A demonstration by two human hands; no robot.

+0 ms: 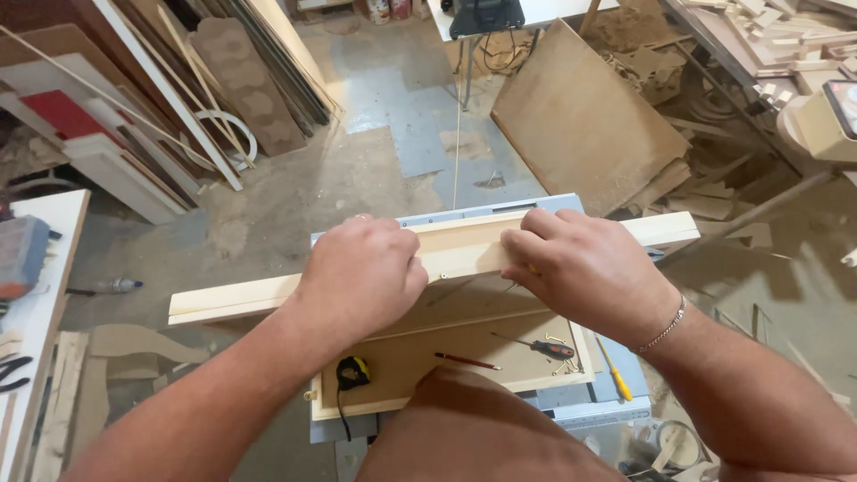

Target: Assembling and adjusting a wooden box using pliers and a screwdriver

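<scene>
The pale wooden board (268, 299) lies across the worktop (616, 412) with its long axis running left to right, directly under both hands. The left hand (361, 272) and right hand (580, 268) curl over its far edge, pressing it, equally near.

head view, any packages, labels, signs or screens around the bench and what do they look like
Screen: far right edge, on a cream housing, dark with a red rim, cut off by the frame.
Containers: top centre on the floor, light-coloured, too small to tell more.
No signs or labels that I can make out.
</scene>
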